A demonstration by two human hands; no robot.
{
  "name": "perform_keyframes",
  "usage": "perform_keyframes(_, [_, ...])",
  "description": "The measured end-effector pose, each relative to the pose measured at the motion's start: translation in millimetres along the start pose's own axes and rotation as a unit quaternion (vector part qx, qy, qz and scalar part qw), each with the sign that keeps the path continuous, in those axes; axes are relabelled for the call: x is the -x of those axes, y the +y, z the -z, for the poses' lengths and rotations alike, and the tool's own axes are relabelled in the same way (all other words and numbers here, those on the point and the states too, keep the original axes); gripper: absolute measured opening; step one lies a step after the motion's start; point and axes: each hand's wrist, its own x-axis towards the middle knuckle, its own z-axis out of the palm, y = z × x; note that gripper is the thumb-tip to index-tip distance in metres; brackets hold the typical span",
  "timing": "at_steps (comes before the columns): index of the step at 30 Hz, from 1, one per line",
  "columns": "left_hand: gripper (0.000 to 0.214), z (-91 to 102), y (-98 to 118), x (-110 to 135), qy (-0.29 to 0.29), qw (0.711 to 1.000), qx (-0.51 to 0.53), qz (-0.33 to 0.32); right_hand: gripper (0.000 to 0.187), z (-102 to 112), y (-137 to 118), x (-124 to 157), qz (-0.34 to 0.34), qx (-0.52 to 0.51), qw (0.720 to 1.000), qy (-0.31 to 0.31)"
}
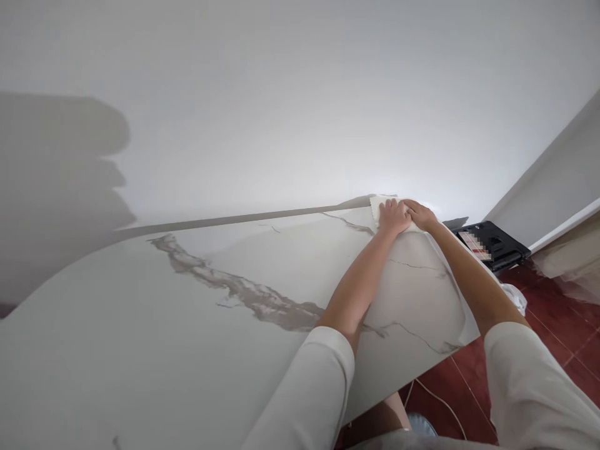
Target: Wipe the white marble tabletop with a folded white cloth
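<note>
A white marble-patterned tabletop (187, 325) with grey veins stands against a white wall. At its far right corner lies a small cream cloth (377, 206). My left hand (392, 216) rests flat on the cloth, fingers together and stretched forward. Right beside it, my right hand (422, 215) presses on the same cloth, with its fingers touching the left hand. Both arms reach out in white sleeves pushed up to the elbow.
A black case (499, 245) with a label lies on the dark red tiled floor (557, 319) beyond the table's right edge. A white cable (440, 400) runs over the floor near my legs. A white door frame (553, 187) rises at the right.
</note>
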Motion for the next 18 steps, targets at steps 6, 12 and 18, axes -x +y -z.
perform_keyframes(6, [0.043,20.9,-53,16,0.016,1.0,-0.017,0.02,0.055,-16,-60,-16,0.013,-0.008,1.0,-0.024])
perform_keyframes(12, [0.042,45.0,-95,46,0.028,0.998,-0.036,0.043,0.054,-31,-117,-21,0.039,0.0,0.999,-0.032])
perform_keyframes(18, [0.04,75.3,-144,89,0.04,0.996,-0.05,0.069,0.054,-51,-185,-19,0.09,-0.02,0.995,-0.035])
